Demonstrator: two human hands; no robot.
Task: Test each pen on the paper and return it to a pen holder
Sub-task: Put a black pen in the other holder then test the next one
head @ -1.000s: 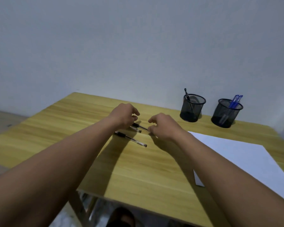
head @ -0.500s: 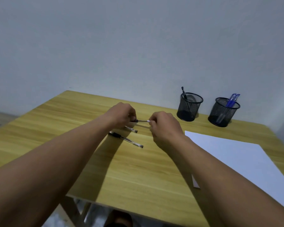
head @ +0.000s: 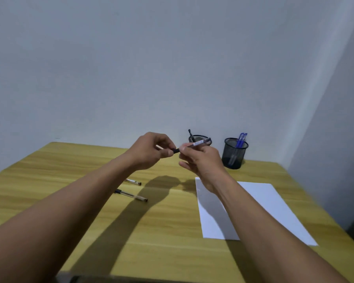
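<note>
Lifts pen (head: 199,142) off table (head: 49,180), now held high toward the far edge. Pinches barrel with right hand (head: 202,162), black cap (head: 176,150) with left hand (head: 151,152). Looks like uncapping, ahead of testing on paper (head: 274,205) by the right edge.

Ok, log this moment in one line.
pen: in air | left hand: pinches black end | right hand: grips barrel | table: two pens lying
</note>
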